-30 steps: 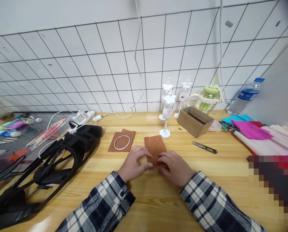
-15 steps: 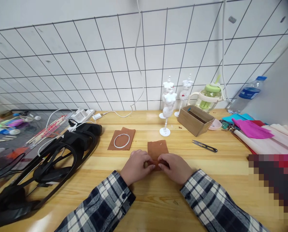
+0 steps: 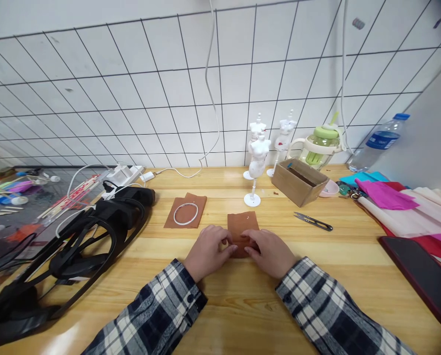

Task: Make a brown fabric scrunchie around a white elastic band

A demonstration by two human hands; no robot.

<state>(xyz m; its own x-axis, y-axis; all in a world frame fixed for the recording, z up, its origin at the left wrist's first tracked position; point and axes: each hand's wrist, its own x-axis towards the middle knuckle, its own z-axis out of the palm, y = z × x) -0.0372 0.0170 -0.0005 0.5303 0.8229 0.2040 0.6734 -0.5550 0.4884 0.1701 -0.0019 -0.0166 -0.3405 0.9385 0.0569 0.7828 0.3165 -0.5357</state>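
We see the brown fabric piece (image 3: pixel 243 226) flat on the wooden table (image 3: pixel 316 276), its near edge pinched by both hands — left hand (image 3: pixel 207 251) and right hand (image 3: pixel 270 252) meet over it, fingers curled onto the cloth. A second brown patch (image 3: pixel 196 203) bearing a white ring (image 3: pixel 185 214) lies just left. Behind, an open cardboard box (image 3: pixel 298 182) — its contents unclear — stands beside white mini mannequins (image 3: pixel 258 154) against the tiled wall (image 3: pixel 131 88).

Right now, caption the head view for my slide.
Both hands, left and right, press a brown cloth on a wooden table.
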